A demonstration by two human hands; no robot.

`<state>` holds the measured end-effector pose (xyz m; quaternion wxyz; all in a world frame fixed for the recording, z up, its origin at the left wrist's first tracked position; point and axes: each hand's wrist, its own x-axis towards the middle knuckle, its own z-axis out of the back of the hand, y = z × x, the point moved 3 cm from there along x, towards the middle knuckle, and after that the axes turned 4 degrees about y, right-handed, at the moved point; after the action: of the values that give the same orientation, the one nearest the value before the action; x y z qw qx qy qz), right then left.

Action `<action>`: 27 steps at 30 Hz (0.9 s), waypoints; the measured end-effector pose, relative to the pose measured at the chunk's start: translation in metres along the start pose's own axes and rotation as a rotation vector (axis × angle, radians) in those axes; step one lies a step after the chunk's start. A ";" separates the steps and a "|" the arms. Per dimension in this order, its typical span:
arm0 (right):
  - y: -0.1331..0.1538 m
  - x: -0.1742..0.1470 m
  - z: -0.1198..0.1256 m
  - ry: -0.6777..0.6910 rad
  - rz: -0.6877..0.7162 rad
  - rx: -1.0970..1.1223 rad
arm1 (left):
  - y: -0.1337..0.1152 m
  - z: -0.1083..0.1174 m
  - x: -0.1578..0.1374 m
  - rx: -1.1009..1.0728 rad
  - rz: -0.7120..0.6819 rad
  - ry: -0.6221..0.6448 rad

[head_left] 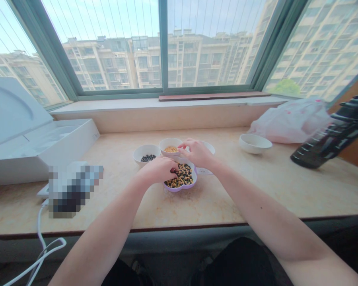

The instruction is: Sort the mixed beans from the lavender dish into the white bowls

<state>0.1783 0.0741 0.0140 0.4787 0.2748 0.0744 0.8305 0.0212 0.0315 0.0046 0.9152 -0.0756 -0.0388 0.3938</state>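
Observation:
A purple-edged, lobed white dish (179, 189) holds mixed black and yellow beans (183, 176). My left hand (159, 170) reaches into its left side, thumb and fingers pinched at the beans; whatever is between them is hidden. Behind the dish, a white bowl (167, 141) contains yellow beans (171, 149). At that bowl's right rim is my right hand (197, 152), its fingertips drawn together, with what they hold too small to make out. Black beans (148, 158) lie in another white bowl (138, 152) to the left. Partly covered by my right hand is a further white dish (209, 146).
An open white box (68, 145) and a blurred-out object (74, 190) with a white cable (40, 226) are on the left. Rightward stand a small white bowl (255, 147), a plastic bag (292, 121) and a dark bottle (325, 137). Windows rise behind the counter (220, 206).

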 end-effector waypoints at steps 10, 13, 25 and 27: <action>0.000 0.000 -0.004 -0.009 0.043 0.025 | -0.002 -0.004 0.004 0.042 -0.005 -0.031; 0.000 0.000 -0.006 -0.003 0.045 0.035 | -0.003 -0.006 0.005 0.062 -0.009 -0.029; 0.002 -0.001 -0.004 0.000 0.049 0.061 | 0.005 0.000 0.004 -0.132 0.004 -0.120; 0.002 -0.001 -0.003 0.005 0.055 0.067 | 0.010 0.005 0.002 -0.310 0.024 -0.218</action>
<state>0.1755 0.0728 0.0115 0.4460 0.2904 0.0958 0.8412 0.0152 0.0401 0.0076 0.8782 -0.1733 -0.1970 0.4000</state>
